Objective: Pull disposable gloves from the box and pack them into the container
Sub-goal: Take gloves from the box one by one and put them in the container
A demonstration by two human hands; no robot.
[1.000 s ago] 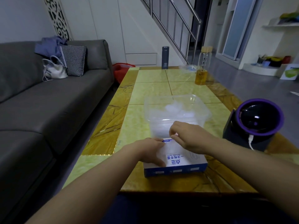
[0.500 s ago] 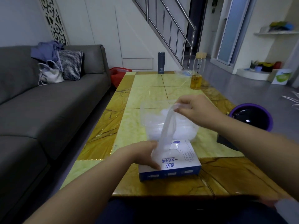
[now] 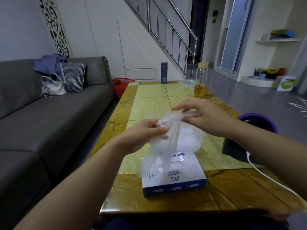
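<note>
L hand (image 3: 144, 135) grips a bunched part of the thin clear glove (image 3: 169, 145), thumb and curled fingers closed on the film. R hand (image 3: 206, 118), a bit higher and farther out, pinches the glove's top end btwn thumb and fingers, index finger sticking out loose. Both hands are up off the table (image 3: 149, 103) w/ the film stretched short btwn them. From the L hand's grip the rest of the glove hangs down, so its long axis runs from upper right at the R hand to lower left, toward the person. The tail drapes in front of the blue-and-white box (image 3: 176, 180); whether it is fully free of the slot can't be told. The clear container (image 3: 197, 141), w/ whitish film already inside, sits just beyond the box, directly below and behind the hands, partly hidden by the glove. Prob the step in hand is carrying this glove over for packing. R hand looks nearer the container's opening, nearly above it, so the coming move turns on going forward and down, away from the box, tail gathered in so it doesn't trail over the near wall.
</note>
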